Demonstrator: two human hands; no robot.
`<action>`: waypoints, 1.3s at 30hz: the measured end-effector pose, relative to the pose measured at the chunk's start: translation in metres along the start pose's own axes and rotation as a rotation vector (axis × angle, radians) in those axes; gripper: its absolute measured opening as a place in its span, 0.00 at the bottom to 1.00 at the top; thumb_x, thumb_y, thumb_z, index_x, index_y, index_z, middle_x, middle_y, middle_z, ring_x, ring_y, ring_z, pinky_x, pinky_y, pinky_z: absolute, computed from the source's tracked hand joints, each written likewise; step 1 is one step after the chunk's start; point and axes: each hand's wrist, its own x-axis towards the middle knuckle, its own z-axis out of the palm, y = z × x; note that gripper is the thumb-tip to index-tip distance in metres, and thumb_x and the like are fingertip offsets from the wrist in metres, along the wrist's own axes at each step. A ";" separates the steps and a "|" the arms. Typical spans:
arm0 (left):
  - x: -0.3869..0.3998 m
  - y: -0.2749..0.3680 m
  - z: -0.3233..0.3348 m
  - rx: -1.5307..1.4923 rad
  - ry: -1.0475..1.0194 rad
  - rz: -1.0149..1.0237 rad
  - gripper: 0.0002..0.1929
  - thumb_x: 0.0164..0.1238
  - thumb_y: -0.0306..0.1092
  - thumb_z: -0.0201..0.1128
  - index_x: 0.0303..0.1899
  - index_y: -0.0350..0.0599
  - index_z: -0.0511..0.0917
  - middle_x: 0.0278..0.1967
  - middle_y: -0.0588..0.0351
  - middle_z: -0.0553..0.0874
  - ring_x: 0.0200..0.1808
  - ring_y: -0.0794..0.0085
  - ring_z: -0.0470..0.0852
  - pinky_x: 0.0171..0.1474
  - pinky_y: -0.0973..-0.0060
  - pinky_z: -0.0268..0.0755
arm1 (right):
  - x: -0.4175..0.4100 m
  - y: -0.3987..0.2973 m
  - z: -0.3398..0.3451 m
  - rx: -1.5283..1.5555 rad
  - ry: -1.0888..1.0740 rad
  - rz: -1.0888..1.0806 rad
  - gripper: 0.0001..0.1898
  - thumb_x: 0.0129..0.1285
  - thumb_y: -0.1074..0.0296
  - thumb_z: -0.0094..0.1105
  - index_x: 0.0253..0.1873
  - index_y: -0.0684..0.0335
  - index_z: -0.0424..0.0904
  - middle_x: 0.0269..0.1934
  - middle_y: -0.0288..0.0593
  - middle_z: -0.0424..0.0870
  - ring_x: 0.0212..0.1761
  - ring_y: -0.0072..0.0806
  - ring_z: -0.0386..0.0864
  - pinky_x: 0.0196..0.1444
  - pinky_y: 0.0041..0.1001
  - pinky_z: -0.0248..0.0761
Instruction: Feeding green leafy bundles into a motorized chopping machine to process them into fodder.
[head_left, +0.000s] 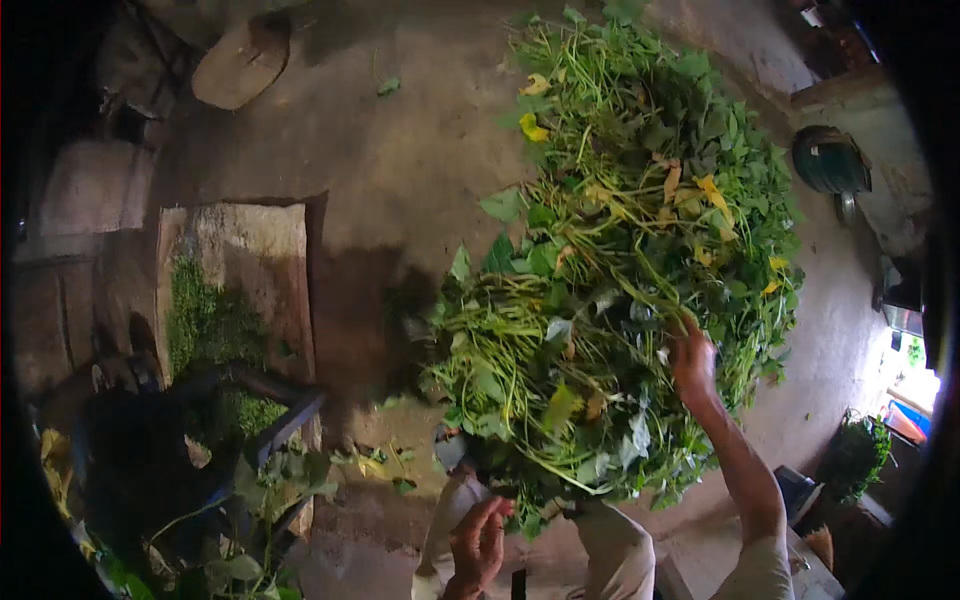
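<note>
A big heap of leafy green vines (585, 322) with long stems and some yellowed leaves lies on the floor before me, reaching up to my knees. My right hand (694, 364) reaches into the right side of the heap, its fingers closed around green vine stems (656, 281). Low in the view, my left hand (480, 536) is held above my trouser leg (450, 502), close to the near edge of the heap. Its fingers are curled, and whether anything thin is between them is unclear.
At left, a dark blue-framed machine (277, 431) stands over a pale sheet (277, 225) bearing finely chopped greens (195, 322). Vine pieces (262, 487) hang over the machine's near side. A round green-and-metal object (829, 161) and a green bundle (855, 457) lie at right. One loose leaf (388, 87) rests on the floor (420, 150).
</note>
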 end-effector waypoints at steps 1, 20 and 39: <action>0.006 -0.018 0.003 0.020 -0.003 0.004 0.13 0.64 0.18 0.52 0.49 0.35 0.75 0.36 0.48 0.84 0.38 0.68 0.84 0.43 0.74 0.76 | 0.041 -0.002 0.029 -0.098 0.007 -0.245 0.18 0.67 0.64 0.47 0.57 0.68 0.70 0.50 0.59 0.76 0.43 0.50 0.77 0.44 0.39 0.70; 0.043 -0.111 0.007 0.076 0.065 0.034 0.15 0.65 0.17 0.51 0.52 0.39 0.72 0.38 0.51 0.83 0.33 0.72 0.83 0.37 0.80 0.76 | 0.136 0.063 0.051 -0.497 0.017 -0.608 0.33 0.42 0.51 0.70 0.52 0.65 0.74 0.50 0.58 0.75 0.56 0.50 0.70 0.55 0.41 0.67; 0.130 -0.149 0.152 -0.462 0.021 -0.440 0.34 0.54 0.30 0.71 0.60 0.40 0.61 0.56 0.50 0.72 0.55 0.64 0.72 0.58 0.68 0.68 | 0.021 0.018 0.079 -0.397 -0.550 -0.718 0.14 0.47 0.72 0.56 0.42 0.63 0.78 0.41 0.51 0.79 0.44 0.51 0.76 0.49 0.38 0.72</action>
